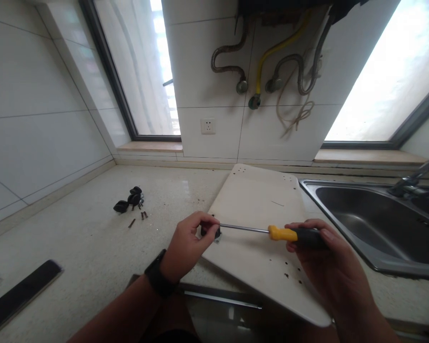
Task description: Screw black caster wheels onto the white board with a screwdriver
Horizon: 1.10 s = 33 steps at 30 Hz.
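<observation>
An off-white board [252,200] with screw holes near its corners lies on the counter and juts past the front edge. My right hand [325,252] is wrapped round the yellow and black handle of a screwdriver [284,233]. Its steel shaft points left, nearly level above the board. At the tip, my left hand [191,240] is closed, thumb and finger pinched over a black caster [217,232] at the board's left edge. Part of a metal plate shows under the caster; the fingers hide the screwdriver tip and any screw there.
More black casters [133,197] and several loose screws [143,216] lie on the stone counter [93,238] to the left. A steel sink [361,224] with a tap [411,186] is at right. A long black object [25,295] lies front left. Pipes [259,71] hang on the wall.
</observation>
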Available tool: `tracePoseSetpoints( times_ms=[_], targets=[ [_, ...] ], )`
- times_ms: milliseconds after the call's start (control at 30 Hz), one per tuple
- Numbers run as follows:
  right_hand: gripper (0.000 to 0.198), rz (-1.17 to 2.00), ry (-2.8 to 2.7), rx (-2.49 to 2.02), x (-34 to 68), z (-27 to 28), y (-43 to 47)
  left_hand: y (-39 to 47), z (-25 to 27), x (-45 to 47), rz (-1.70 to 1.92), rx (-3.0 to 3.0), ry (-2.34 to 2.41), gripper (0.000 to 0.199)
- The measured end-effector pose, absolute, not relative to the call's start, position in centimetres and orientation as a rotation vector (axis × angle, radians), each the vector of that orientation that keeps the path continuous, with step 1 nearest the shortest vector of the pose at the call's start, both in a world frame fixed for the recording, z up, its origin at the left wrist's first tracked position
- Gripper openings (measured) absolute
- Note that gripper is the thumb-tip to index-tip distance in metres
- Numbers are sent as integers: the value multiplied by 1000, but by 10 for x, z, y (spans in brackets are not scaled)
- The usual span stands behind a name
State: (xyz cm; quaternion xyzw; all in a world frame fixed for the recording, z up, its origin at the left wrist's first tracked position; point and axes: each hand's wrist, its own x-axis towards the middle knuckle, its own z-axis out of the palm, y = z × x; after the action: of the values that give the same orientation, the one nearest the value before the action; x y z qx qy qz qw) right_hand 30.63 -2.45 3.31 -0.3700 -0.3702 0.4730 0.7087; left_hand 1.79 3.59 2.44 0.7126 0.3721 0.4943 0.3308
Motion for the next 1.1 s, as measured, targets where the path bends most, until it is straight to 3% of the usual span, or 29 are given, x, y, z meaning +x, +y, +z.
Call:
tracePoseSetpoints(
  times_ms=[167, 400, 633, 767, 867, 1100],
  targets=[
    [31, 1039, -856, -878, 307, 32, -31, 34, 28, 17, 1317, 1900, 999, 10],
    [29, 818, -909, -814, 306, 63, -22, 49, 1, 13, 1461, 2092, 1113, 24],
    [24, 488, -1177, -633, 281, 110, 11, 49, -36, 14, 1464, 1802, 1135, 30],
    [31, 495, -1351, -586, 266, 123, 44, 37, -65, 10, 1382, 1552, 1091, 48],
    [31, 515, -1421, -572, 251, 124, 75, 31, -79, 8, 1280, 1508, 1034, 55],
    [25, 529, -1442, -511, 225, 96, 139, 48, -75, 5, 1264, 1541, 969, 52]
  ],
)
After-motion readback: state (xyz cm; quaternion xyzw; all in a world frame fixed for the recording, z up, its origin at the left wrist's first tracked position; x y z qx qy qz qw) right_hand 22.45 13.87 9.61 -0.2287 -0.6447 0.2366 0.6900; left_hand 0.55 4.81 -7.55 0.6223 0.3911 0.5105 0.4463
